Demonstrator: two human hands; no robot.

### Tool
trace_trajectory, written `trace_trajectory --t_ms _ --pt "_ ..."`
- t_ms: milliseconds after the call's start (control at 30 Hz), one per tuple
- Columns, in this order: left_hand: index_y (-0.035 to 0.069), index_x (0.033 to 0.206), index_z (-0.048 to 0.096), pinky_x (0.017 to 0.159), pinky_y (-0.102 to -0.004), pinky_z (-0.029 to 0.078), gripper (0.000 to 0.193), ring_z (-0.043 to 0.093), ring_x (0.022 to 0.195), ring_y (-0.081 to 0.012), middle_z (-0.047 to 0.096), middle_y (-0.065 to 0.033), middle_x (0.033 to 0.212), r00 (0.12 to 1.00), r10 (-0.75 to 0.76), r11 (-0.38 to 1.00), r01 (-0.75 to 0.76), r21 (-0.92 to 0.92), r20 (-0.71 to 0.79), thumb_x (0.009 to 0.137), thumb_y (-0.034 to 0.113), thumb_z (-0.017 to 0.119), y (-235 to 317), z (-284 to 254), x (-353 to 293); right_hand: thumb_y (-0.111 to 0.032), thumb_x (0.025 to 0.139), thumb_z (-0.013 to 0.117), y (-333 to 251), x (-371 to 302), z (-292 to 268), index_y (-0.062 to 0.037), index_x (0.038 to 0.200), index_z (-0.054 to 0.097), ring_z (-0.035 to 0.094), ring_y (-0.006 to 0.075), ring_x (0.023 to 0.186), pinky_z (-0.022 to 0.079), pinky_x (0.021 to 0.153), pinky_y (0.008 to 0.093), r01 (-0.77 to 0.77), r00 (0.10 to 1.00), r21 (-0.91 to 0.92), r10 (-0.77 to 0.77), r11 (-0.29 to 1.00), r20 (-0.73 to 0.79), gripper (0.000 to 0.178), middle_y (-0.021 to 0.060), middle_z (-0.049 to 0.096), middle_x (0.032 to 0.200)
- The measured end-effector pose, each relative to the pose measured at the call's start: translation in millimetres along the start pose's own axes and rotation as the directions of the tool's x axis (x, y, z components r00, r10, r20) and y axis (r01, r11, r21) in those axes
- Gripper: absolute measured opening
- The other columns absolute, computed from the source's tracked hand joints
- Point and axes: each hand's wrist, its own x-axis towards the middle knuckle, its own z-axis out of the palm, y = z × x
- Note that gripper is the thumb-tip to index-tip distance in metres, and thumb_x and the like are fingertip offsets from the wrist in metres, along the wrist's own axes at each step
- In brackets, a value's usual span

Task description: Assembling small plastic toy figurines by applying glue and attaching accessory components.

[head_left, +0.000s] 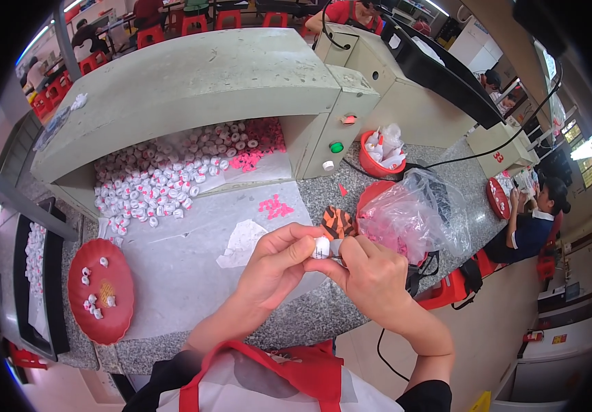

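- White piece (pixel 321 248) is up between both hands, over the counter.
- Left hand (pixel 273 266): thumb and forefinger pinched on it.
- Right hand (pixel 370 269): fingers bunched around a thin dark thing (pixel 337 257) right at the piece's side — too small to tell what it is.
- Red plate (pixel 123 275) on the left has just a handful of white lumps in it, pretty roomy.
- Black tray (pixel 58 323) beyond it: loads more white lumps.
- Grey box (pixel 207 75) with the open front: totally stuffed with white lumps, plus pink bits (pixel 248 161) at its right end.
- Small red bowl (pixel 366 162) holds white stuff, some in clear plastic.
- Bigger red bowl (pixel 370 195) nearer the hands has a clear bag (pixel 423 206) flopped over it — pink showing through.
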Motion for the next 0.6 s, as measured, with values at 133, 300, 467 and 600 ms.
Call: trace_trajectory --t_ms 133,300,467,600 --pt "0.001 0.098 0.057 0.075 -0.0292 0.045 0.017 0.056 0.085 -0.0157 0.059 -0.0092 0.092 1.0 -0.024 0.999 0.024 -0.042 0.012 0.084 0.012 0.053 1.2 0.5 -0.9 -0.046 0.066 0.065 -0.1 -0.6 -0.8 -0.0083 0.06 0.042 0.046 0.0166 0.039 0.035 0.034 0.0276 -0.027 1.0 0.034 0.027 0.999 0.013 0.044 0.0023 0.041 0.05" --pt "-0.001 0.097 0.057 0.076 -0.0262 0.044 0.017 0.054 0.085 -0.0116 0.058 -0.0077 0.095 0.997 -0.06 0.997 0.062 -0.042 0.045 0.084 0.01 0.054 1.3 -3.2 -1.0 -0.043 0.064 0.067 -1.5 -0.5 -6.6 -0.0081 0.062 0.046 0.048 0.0171 0.042 0.036 0.035 0.028 -0.042 0.997 0.018 0.041 0.999 0.073 0.041 0.0024 0.043 0.052" --pt "0.001 0.098 0.056 0.073 -0.03 0.047 0.019 0.058 0.082 -0.0188 0.059 -0.0095 0.088 0.998 -0.062 0.998 0.061 -0.024 -0.016 0.085 0.015 0.053 1.9 2.1 0.0 -0.049 0.068 0.062 -0.2 -3.3 1.5 -0.0096 0.058 0.039 0.043 0.0154 0.036 0.034 0.032 0.0265 0.027 0.999 -0.026 -0.028 0.999 -0.03 0.047 0.0012 0.038 0.048" --pt "0.001 0.098 0.056 0.073 -0.0295 0.047 0.02 0.058 0.081 -0.0181 0.059 -0.009 0.087 0.996 -0.089 0.995 0.088 -0.038 -0.007 0.085 0.016 0.053 3.3 1.2 -1.4 -0.044 0.064 0.067 0.3 -0.3 -4.3 -0.0088 0.061 0.045 0.047 0.0173 0.039 0.035 0.035 0.0281 -0.022 1.0 0.019 0.022 1.0 -0.003 0.041 0.002 0.041 0.05"
